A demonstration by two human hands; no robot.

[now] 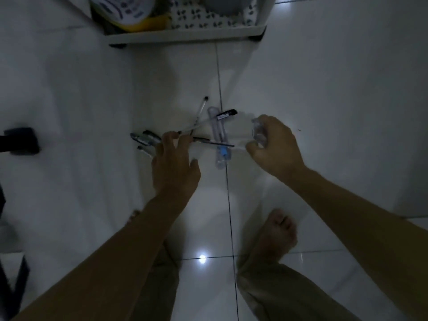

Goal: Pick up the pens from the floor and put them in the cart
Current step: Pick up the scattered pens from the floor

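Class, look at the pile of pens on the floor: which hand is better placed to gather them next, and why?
Probably the left hand: its fingertips already rest on the pens, while the right hand sits beside the pile, apparently holding something clear.

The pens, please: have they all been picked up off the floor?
No, several pens lie scattered on the floor between both hands.

Home: glossy tiled floor (pixel 324 77), bare foot (pixel 279 230).

Glossy white tiles (pixel 324 89) mirror a lamp. The pens (pixel 203 133) look like plastic, some clear-barrelled, some black-capped. The right hand (pixel 273 144) closes on a clear, shiny plastic piece (pixel 258 135). The cart (pixel 185 34) rim appears smooth, matt white plastic.
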